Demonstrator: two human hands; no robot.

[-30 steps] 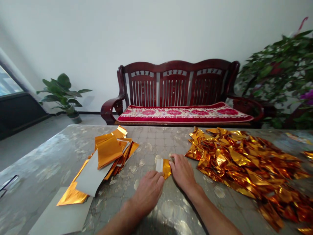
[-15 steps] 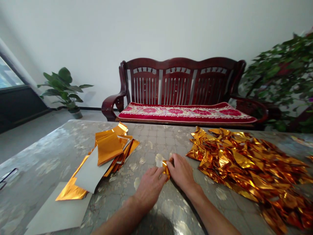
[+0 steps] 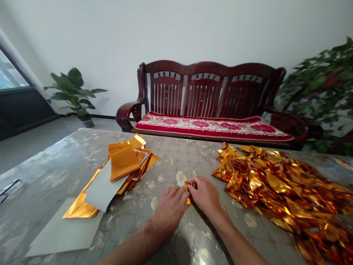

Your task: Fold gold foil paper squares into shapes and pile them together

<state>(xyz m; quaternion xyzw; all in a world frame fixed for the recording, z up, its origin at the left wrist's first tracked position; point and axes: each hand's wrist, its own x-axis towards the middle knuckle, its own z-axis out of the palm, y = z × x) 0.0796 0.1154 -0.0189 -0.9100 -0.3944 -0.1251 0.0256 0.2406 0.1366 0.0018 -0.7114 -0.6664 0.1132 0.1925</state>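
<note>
A small piece of gold foil paper point(image 3: 188, 191) lies on the table point(image 3: 55, 173) between my two hands, mostly hidden by my fingers. My left hand point(image 3: 168, 210) pinches it from the left, and my right hand point(image 3: 204, 194) pinches it from the right. Both hands have their fingers closed on the paper. To the left lies a stack of flat gold foil sheets point(image 3: 122, 167), some turned white side up. On the right spreads a large heap of folded gold foil pieces point(image 3: 278, 187).
A white sheet point(image 3: 59, 235) lies near the table's front left edge. Beyond the table stand a dark wooden bench point(image 3: 204, 95) with a red cushion, a potted plant point(image 3: 73, 92) at the left wall, and a leafy plant point(image 3: 322, 92) at the right.
The paper's white flap that lay flat a second ago is folded in, so the piece is smaller. Both hands have closed in around it. The view has tilted slightly.
</note>
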